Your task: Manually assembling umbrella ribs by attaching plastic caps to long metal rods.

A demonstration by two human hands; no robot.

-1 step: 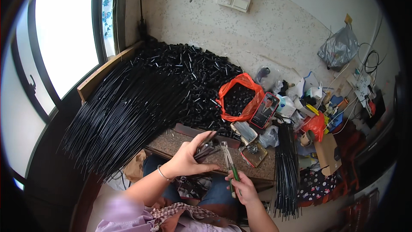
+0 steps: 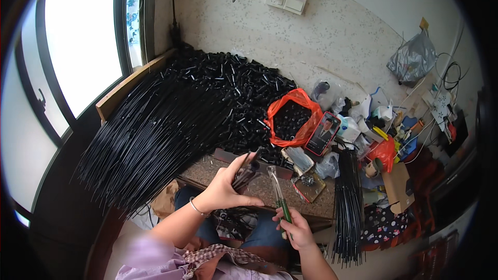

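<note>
My left hand (image 2: 224, 189) is over the table's front edge, thumb stretched out to the right. Its fingers are curled round several dark, slim pieces (image 2: 246, 175), partly hidden and blurred, so I cannot make out their exact kind. A bracelet is on that wrist. Just to the right, my right hand (image 2: 296, 228) grips a pair of pliers (image 2: 282, 202) by the green handles. The metal jaws point up and away from me, close to the dark pieces but apart from them. Whether anything is between the jaws is too small to tell.
Long thin black rods (image 2: 150, 129) lie massed at left, beside a heap of short black tubes (image 2: 244, 80). An orange bag (image 2: 272, 109) of small black parts, a phone (image 2: 322, 134) and an open box of small metal bits (image 2: 308, 180) stand right. More rods (image 2: 348, 207) overhang the edge.
The whole view has shifted slightly, so the scene sits a little further right. Both hands keep nearly the same pose, and the pliers stay in my right hand.
</note>
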